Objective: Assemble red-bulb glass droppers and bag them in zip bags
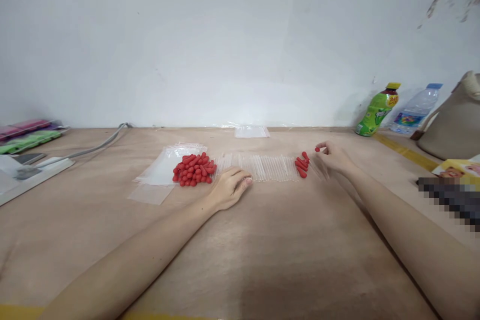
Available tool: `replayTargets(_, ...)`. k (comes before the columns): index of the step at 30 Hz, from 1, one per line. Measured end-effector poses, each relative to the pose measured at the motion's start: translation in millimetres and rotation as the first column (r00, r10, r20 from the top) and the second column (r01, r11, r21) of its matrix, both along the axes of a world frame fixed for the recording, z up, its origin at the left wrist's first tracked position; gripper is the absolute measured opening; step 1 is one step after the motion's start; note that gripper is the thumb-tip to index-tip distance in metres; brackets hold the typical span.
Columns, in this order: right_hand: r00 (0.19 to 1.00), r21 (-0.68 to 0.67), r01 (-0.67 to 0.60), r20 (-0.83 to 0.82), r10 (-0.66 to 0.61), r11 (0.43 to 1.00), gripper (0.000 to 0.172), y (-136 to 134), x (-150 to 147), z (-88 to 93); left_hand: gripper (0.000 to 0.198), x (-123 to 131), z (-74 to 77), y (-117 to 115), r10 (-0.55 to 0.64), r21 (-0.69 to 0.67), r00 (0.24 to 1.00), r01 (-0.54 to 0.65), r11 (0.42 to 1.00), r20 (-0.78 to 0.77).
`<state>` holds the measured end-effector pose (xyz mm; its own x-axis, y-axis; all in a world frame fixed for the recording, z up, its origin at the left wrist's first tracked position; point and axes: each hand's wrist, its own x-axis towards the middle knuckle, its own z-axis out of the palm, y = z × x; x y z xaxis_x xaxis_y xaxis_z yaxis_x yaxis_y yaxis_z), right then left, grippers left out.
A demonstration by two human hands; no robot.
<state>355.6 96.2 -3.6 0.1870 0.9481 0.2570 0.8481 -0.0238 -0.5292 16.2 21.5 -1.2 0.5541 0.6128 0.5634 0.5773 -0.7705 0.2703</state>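
Note:
A heap of several small red capsule-shaped pieces [194, 169] lies on the brown table [240, 240]. To its right runs a row of clear plastic tubes [262, 167], with a few more red pieces [302, 165] at its right end. My left hand [229, 187] rests on the table at the row's left end, fingers curled loosely; whether it holds anything is hidden. My right hand [332, 157] is beyond the row's right end and pinches one red piece [317, 149] between its fingertips.
Clear plastic bags [165, 170] lie under and left of the heap, and another clear packet [251, 132] sits near the wall. A green bottle [377, 110], a water bottle [414, 110] and a beige bag [455, 125] stand at the right. A power strip [33, 172] lies at the left.

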Motion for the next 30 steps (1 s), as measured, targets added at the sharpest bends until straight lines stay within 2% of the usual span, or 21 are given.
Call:
replayTargets(6,0.998,0.021,-0.056,0.045,0.055,0.998,0.036,-0.1,-5.7,-9.4,0.026,0.1,0.4,0.2,-0.001,0.003,1.000,0.001,1.000,-0.003)
replayTargets(11,0.999,-0.003,0.034,-0.022,-0.034,0.999,0.045,3.0,-2.8,-11.8,0.026,0.2,0.0,0.1,0.001,0.000,1.000,-0.001,1.000,-0.010)
replayTargets(16,0.999,0.076,0.035,0.013,-0.036,0.997,0.033,-1.9,-8.0,-5.1,0.025,0.2,-0.8,0.7,0.014,0.003,0.999,-0.014,1.000,-0.029)
replayTargets(19,0.996,0.125,-0.074,0.054,0.068,0.989,0.024,-9.1,-21.5,3.4,0.025,0.3,-0.9,1.2,0.021,0.009,0.999,-0.020,1.000,-0.042)
replayTargets(23,0.965,0.155,-0.223,0.174,0.196,0.962,0.027,-19.7,-52.0,10.4,0.025,0.6,-0.5,1.0,0.033,0.028,0.998,-0.032,0.999,-0.051)
replayTargets(26,0.944,0.172,-0.223,0.283,0.169,0.960,0.033,-26.7,-75.6,10.1,0.025,0.8,0.2,0.4,0.041,0.033,0.997,-0.039,0.999,-0.060)
replayTargets(30,0.935,0.108,-0.166,0.333,0.122,0.980,0.035,-33.2,-94.0,8.1,0.025,1.1,1.1,0.1,0.041,0.031,0.997,-0.039,0.999,-0.071)
